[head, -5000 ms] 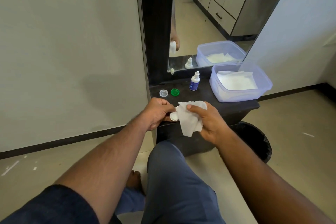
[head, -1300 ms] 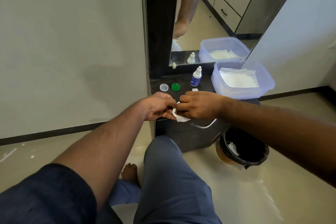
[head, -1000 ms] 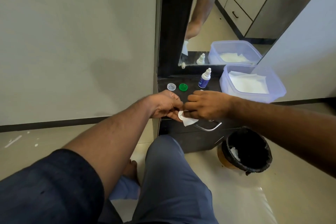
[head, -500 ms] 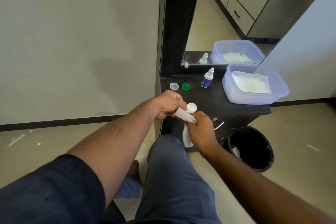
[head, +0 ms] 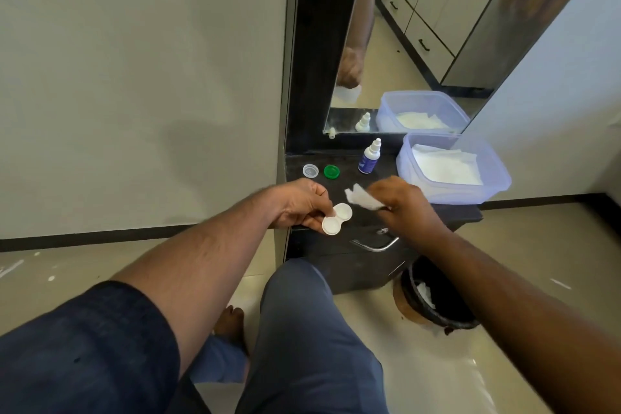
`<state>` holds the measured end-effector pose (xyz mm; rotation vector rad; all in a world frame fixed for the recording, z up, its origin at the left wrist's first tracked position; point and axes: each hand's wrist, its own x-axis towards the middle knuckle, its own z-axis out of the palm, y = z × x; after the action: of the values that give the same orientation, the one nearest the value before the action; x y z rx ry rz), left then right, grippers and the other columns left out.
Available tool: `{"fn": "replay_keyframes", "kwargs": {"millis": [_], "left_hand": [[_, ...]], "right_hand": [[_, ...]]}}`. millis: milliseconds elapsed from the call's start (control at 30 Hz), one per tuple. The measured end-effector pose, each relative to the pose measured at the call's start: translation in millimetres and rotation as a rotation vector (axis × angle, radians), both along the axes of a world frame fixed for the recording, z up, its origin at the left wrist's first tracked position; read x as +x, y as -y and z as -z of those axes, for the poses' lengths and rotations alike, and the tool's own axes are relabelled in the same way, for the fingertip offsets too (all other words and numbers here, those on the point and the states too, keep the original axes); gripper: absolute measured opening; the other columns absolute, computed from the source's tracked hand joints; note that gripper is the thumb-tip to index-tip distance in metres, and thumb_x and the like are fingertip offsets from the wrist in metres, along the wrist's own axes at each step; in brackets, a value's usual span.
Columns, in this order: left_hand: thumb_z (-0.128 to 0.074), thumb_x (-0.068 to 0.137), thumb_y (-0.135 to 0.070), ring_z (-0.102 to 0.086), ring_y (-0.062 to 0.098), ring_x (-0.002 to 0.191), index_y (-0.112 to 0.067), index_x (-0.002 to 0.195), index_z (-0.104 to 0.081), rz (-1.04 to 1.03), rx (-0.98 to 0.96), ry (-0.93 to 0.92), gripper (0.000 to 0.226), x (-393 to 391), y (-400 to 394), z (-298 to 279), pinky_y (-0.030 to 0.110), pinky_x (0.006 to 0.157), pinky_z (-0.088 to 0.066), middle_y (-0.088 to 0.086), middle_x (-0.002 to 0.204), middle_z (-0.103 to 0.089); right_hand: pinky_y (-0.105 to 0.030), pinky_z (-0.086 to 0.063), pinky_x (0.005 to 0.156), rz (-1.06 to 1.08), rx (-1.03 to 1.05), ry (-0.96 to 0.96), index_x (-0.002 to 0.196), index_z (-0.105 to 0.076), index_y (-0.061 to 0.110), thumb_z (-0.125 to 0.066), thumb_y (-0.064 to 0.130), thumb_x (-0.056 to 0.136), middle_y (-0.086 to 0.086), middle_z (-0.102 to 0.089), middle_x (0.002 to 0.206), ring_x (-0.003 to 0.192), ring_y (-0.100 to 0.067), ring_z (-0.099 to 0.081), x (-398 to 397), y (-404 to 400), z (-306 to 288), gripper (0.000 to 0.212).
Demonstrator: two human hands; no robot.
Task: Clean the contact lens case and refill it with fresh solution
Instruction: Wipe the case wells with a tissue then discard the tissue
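Observation:
My left hand (head: 300, 203) pinches a white two-well contact lens case (head: 337, 218) by its middle, both wells uncovered and facing up, just over the front edge of the black cabinet top (head: 349, 185). To its right, my right hand (head: 401, 205) grips a crumpled white tissue (head: 361, 197), held apart from the case. A clear cap (head: 310, 170) and a green cap (head: 331, 171) lie at the back left of the top. The small solution bottle (head: 369, 158), white with a blue label, stands upright behind them.
A clear plastic tub (head: 494, 178) holding white tissues sits on the right of the cabinet. A mirror (head: 420, 44) rises behind it. A black-lined waste bin (head: 433, 296) with a discarded tissue stands on the floor to the right. My knee (head: 302, 296) is below.
My right hand has pulled the tissue off the case and lifted it up and to the right. The case is now bare in my left hand, both wells showing.

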<state>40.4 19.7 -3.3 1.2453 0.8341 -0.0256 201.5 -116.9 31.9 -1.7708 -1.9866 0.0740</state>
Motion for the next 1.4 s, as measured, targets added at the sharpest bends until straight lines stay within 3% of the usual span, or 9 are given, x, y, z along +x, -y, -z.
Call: {"fn": "replay_keyframes", "kwargs": {"millis": [100,400,600,800,1000,1133,1200,1300,1400], "left_hand": [[-0.061,0.084,0.007,-0.069,0.024,0.071,-0.005,0.074,-0.058,0.014,-0.003,0.000,0.016,-1,1,-3,0.029,0.057,-0.060,0.019,0.084,-0.067],[-0.061,0.085,0.003,-0.071,0.025,0.073,-0.004,0.085,-0.065,0.098,0.040,-0.049,0.009,1,-1,-7,0.027,0.056,-0.058,0.019,0.090,-0.069],[-0.058,0.086,0.005,-0.070,0.023,0.066,-0.002,0.082,-0.062,0.154,0.067,-0.053,0.009,1,0,-9,0.023,0.049,-0.054,0.019,0.084,-0.068],[-0.057,0.087,0.005,-0.070,0.026,0.066,0.001,0.086,-0.060,0.117,0.131,-0.029,0.005,1,4,-7,0.029,0.056,-0.060,0.024,0.089,-0.066],[-0.059,0.084,0.005,-0.069,0.026,0.066,-0.004,0.072,-0.058,0.111,0.245,-0.020,0.015,4,8,0,0.037,0.065,-0.061,0.019,0.076,-0.066],[-0.058,0.084,0.008,-0.067,0.018,0.060,0.003,0.088,-0.061,0.118,0.283,0.006,0.007,0,11,-4,0.023,0.050,-0.055,0.023,0.083,-0.065],[-0.058,0.084,0.008,-0.066,0.018,0.060,0.004,0.091,-0.061,0.128,0.275,0.017,0.008,-1,11,-4,0.021,0.049,-0.054,0.023,0.083,-0.063],[-0.059,0.084,0.008,-0.065,0.019,0.064,0.002,0.080,-0.060,0.148,0.221,0.018,0.007,-3,8,-4,0.022,0.052,-0.054,0.021,0.081,-0.063],[-0.059,0.083,0.007,-0.063,0.014,0.059,-0.004,0.072,-0.060,0.161,0.209,0.016,0.016,-3,5,-2,0.020,0.050,-0.052,0.013,0.073,-0.062]], "right_hand": [[-0.032,-0.050,0.062,-0.394,-0.063,0.416,0.094,-0.074,0.004,-0.080,0.001,0.063,-0.012,-0.069,0.085,0.071,-0.029,-0.061,6,-22,0,0.032],[-0.032,-0.048,0.062,-0.698,-0.160,0.944,0.106,-0.070,0.013,-0.088,0.014,0.058,-0.005,-0.066,0.096,0.082,-0.022,-0.059,4,-42,-18,0.051],[-0.032,-0.049,0.064,-0.626,-0.172,0.910,0.105,-0.071,0.013,-0.086,0.016,0.061,-0.005,-0.067,0.095,0.081,-0.022,-0.062,0,-39,-18,0.047],[-0.031,-0.049,0.059,-0.396,-0.182,0.649,0.089,-0.072,0.009,-0.085,0.013,0.062,-0.008,-0.066,0.084,0.071,-0.024,-0.062,-5,-20,11,0.030],[-0.026,-0.042,0.079,0.238,-0.421,0.096,0.112,-0.067,0.009,-0.058,0.010,0.088,-0.009,-0.061,0.107,0.097,-0.023,-0.058,-44,0,31,0.025],[-0.026,-0.044,0.064,0.700,-0.395,-0.681,0.102,-0.068,0.004,-0.059,0.008,0.089,-0.009,-0.065,0.094,0.084,-0.022,-0.059,-70,-1,36,0.016],[-0.032,-0.050,0.072,0.872,-0.334,-1.215,0.106,-0.066,0.005,-0.061,0.006,0.089,-0.010,-0.066,0.099,0.089,-0.024,-0.061,-76,-6,37,0.017],[-0.046,-0.047,0.093,0.894,-0.278,-1.964,0.123,-0.056,0.013,-0.050,-0.003,0.094,-0.016,-0.060,0.117,0.107,-0.033,-0.058,-77,-9,31,0.035],[-0.044,-0.046,0.087,0.823,-0.281,-2.122,0.134,-0.047,0.012,-0.046,0.002,0.097,-0.017,-0.057,0.125,0.099,-0.030,-0.059,-70,2,30,0.039]]}}
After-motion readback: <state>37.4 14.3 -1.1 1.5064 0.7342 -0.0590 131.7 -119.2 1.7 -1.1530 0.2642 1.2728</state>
